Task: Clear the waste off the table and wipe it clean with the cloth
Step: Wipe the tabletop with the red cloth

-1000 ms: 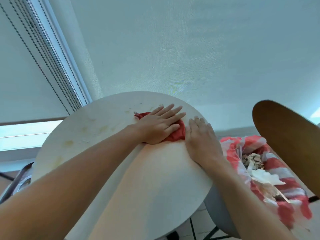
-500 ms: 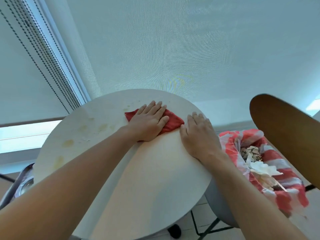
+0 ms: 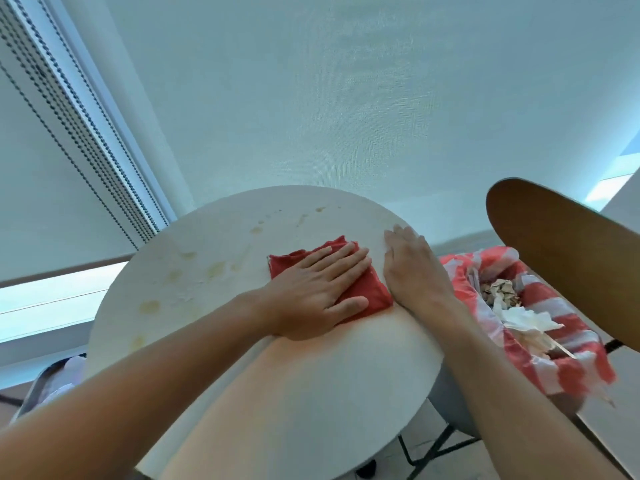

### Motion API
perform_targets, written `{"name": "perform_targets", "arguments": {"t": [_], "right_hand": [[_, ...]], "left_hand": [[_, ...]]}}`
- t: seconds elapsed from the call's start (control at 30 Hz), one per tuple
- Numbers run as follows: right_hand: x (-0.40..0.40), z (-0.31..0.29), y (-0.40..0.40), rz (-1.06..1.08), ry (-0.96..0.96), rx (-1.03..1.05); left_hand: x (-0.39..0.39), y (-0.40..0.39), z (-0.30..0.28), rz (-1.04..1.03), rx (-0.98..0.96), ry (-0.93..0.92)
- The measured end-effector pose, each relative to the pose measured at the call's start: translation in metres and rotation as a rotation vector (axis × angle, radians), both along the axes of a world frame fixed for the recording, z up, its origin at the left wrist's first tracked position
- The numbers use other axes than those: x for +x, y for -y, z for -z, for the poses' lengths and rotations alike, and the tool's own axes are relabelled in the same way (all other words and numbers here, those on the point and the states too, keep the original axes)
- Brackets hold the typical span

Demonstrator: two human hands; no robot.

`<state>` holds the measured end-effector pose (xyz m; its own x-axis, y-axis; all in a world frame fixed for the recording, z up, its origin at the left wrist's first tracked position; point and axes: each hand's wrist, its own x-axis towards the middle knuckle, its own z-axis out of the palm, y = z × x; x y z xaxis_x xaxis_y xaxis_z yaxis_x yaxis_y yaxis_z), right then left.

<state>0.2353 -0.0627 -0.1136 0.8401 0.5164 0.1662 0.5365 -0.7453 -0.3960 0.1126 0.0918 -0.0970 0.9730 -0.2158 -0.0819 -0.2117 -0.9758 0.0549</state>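
— Two hands on the table [image 3: 311, 393], both flat. Which one has the cloth [image 3: 367, 289]?

— Left hand [image 3: 318, 296]. Its fingers are straight and spread, palm pressed down on the red cloth; nothing is curled round it. Folded cloth sticks out past the fingertips and beside the thumb.

— And the right hand [image 3: 412, 271]?

— It lies just beside the cloth's edge, touching or nearly so; I cannot tell which. Fingers straight and together, palm on the tabletop, holding nothing. Its fingertips reach the table's far rim.

— What about the stains [image 3: 214, 270]?

— Several yellowish patches lie to the left of the left hand, on the tabletop, with smaller spots beyond its fingertips towards the far rim. The cloth covers none of these.

— Where is the waste [image 3: 502, 299]?

— To the right of the right hand, off the table and lower: crumpled paper and scraps sit in a bin lined with a red-and-white striped bag [image 3: 540, 341]. The right forearm passes along the bag's near side.

— Anything further right?

— Beyond the bag, a brown chair back [image 3: 571, 265] leans in over it.
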Motion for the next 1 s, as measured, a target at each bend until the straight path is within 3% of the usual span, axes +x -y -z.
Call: {"name": "perform_targets", "arguments": {"t": [0.27, 0.5, 0.67, 1.0], "right_hand": [[0.005, 0.007, -0.001, 0.100, 0.000, 0.127], [0.004, 0.005, -0.005, 0.023, 0.037, -0.005], [0.005, 0.003, -0.018, -0.028, 0.023, -0.158], [-0.001, 0.003, -0.028, -0.102, -0.041, -0.238]], "left_hand": [[0.082, -0.030, 0.003, 0.051, 0.036, 0.009], [0.133, -0.062, 0.002, -0.036, 0.054, 0.001], [0.135, -0.080, 0.005, -0.180, 0.045, 0.020], [0.091, -0.108, 0.010, -0.492, -0.047, 0.033]]}}
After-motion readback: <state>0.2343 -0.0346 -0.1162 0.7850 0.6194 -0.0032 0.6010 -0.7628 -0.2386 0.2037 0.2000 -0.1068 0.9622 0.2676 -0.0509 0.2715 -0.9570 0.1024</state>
